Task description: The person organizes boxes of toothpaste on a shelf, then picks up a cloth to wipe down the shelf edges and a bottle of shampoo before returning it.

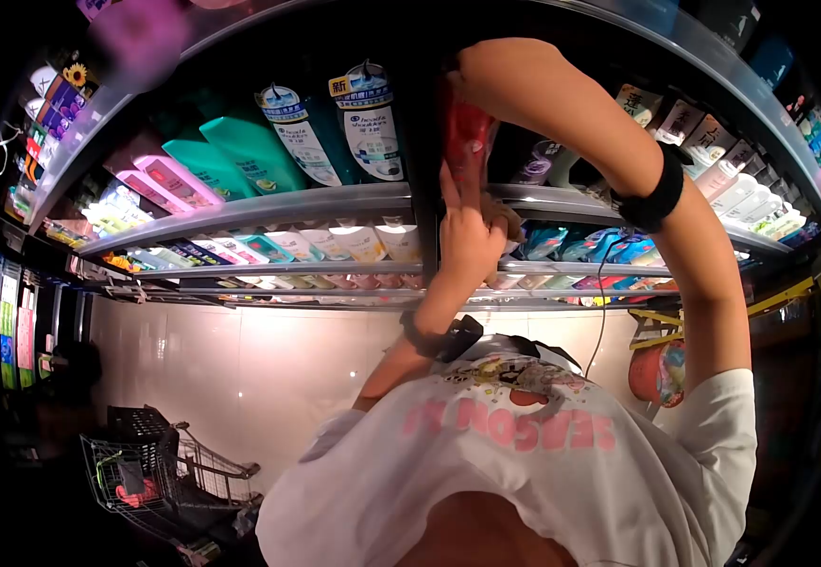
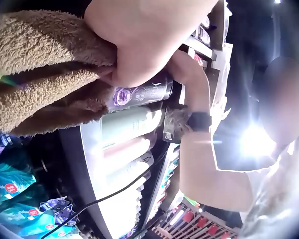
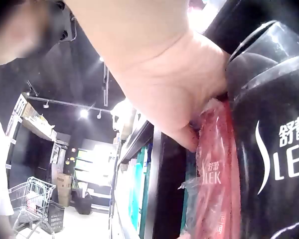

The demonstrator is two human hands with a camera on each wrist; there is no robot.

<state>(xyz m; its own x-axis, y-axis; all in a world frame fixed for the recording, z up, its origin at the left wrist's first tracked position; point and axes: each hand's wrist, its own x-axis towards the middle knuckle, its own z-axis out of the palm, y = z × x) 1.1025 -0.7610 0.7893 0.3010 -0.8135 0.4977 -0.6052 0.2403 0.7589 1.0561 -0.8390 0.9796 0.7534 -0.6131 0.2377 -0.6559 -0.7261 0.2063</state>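
A red SLEK bottle [image 1: 467, 128] in clear, loose plastic wrap stands at the shelf divider in the head view. My right hand [image 3: 182, 87] reaches over from above and grips its upper end; the fingertips are partly hidden. Below it, my left hand [image 1: 472, 241] holds a brown fluffy cloth [image 2: 37, 47], and two of its fingers stretch up against the red bottle. Most of the cloth is behind the hand in the head view. Close beside the wrapped bottle, a black SLEK bottle [image 3: 274, 129] fills the right side of the right wrist view.
Head & Shoulders bottles [image 1: 372, 142] and green bottles [image 1: 240, 151] line the shelf to the left. A grey shelf edge [image 1: 268, 210] runs in front. Down left stands a shopping cart [image 1: 212, 468]. A yellow step ladder [image 1: 656, 326] and a red tub [image 1: 651, 378] are at the right.
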